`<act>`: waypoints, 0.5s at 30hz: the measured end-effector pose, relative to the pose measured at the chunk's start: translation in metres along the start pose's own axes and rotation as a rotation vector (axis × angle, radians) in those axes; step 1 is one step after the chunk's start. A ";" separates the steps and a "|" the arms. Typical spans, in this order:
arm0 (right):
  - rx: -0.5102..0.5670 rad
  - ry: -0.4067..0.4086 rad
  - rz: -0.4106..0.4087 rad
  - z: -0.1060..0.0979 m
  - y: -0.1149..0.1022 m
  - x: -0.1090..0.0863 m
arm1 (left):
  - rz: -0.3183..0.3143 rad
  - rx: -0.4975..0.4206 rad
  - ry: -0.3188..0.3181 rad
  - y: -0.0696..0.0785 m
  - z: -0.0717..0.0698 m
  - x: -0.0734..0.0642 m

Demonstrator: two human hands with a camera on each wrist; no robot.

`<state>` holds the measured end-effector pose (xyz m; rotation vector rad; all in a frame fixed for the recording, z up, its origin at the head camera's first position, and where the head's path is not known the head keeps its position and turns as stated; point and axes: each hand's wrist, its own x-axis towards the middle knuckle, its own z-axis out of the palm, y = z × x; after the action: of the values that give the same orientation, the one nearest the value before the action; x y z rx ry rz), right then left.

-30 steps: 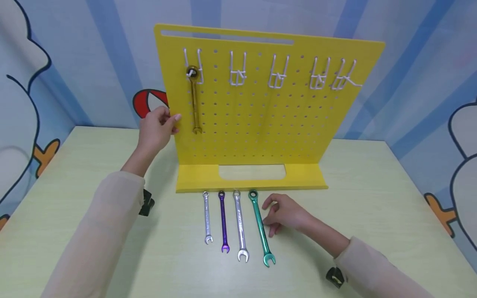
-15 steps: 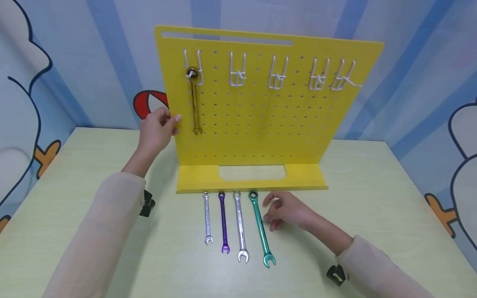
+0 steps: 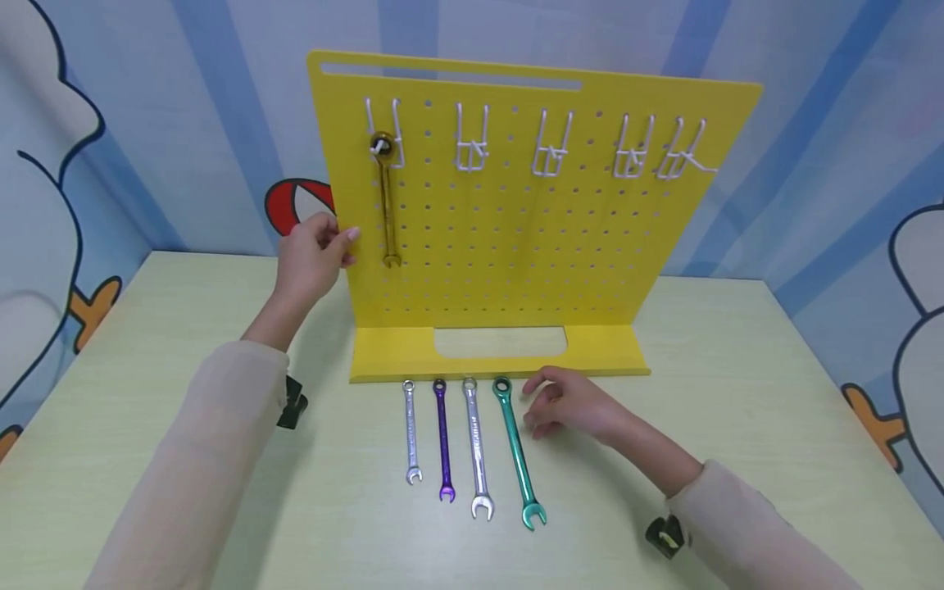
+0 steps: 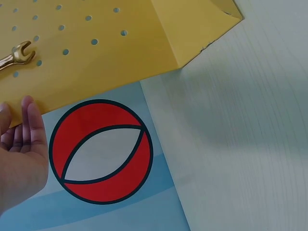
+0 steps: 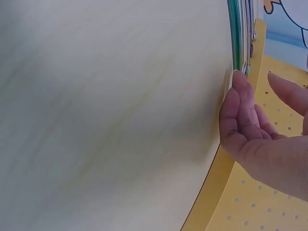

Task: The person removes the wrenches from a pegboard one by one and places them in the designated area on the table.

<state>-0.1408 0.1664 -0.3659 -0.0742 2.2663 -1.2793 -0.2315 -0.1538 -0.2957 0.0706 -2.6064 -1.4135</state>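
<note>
A yellow pegboard [image 3: 487, 238] stands on the table, and my left hand [image 3: 308, 252] grips its left edge between thumb and fingers. From its leftmost white hook hangs a gold wrench [image 3: 388, 205], whose open end also shows in the left wrist view. Before the board's base lie a small silver wrench [image 3: 411, 434], a purple wrench [image 3: 444, 442], a larger silver wrench [image 3: 475, 451] and a green wrench [image 3: 519, 455]. My right hand [image 3: 564, 403], fingers loosely bent and holding nothing, is just right of the green wrench's ring end. In the right wrist view its thumb stands apart from the fingers.
Several more white hooks [image 3: 549, 156] run along the board's upper part with nothing hanging on them. The pale wooden table [image 3: 737, 393] extends to both sides. Behind it is a blue striped backdrop [image 3: 516, 33] with cartoon drawings.
My right hand has shifted slightly away from me, toward the board's base, beside the green wrench. My left hand keeps its hold on the board's edge, and the wrenches stay put.
</note>
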 end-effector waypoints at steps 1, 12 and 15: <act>0.001 -0.002 -0.006 0.000 0.000 0.001 | -0.002 -0.003 0.000 0.000 0.000 0.000; 0.042 -0.038 -0.075 -0.003 -0.007 0.012 | -0.005 -0.010 0.002 0.000 0.000 0.000; 0.036 -0.051 -0.102 -0.004 -0.011 0.014 | -0.007 -0.005 0.005 -0.001 0.000 0.001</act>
<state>-0.1571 0.1592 -0.3608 -0.2091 2.2206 -1.3542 -0.2324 -0.1540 -0.2963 0.0821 -2.6012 -1.4197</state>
